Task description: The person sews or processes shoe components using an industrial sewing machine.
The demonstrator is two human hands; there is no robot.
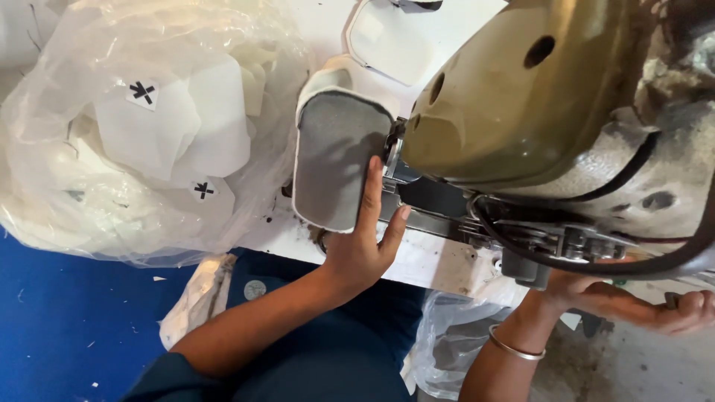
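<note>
My left hand (365, 242) lies flat, fingers stretched, on a grey padded piece with a white edge (331, 160), pressing it against the needle area of a worn olive sewing machine (521, 97). My right hand (633, 301) reaches under the machine's right side; its fingers curl near a dark belt (596, 266), and what they grip is hidden. A metal bangle (514, 346) sits on that wrist.
A large clear plastic bag (141, 134) full of white cut pieces lies to the left on the white table (428, 260). More white pieces (387, 37) rest behind the machine. Blue floor (67, 320) shows lower left; another plastic bag (447, 350) hangs below the table.
</note>
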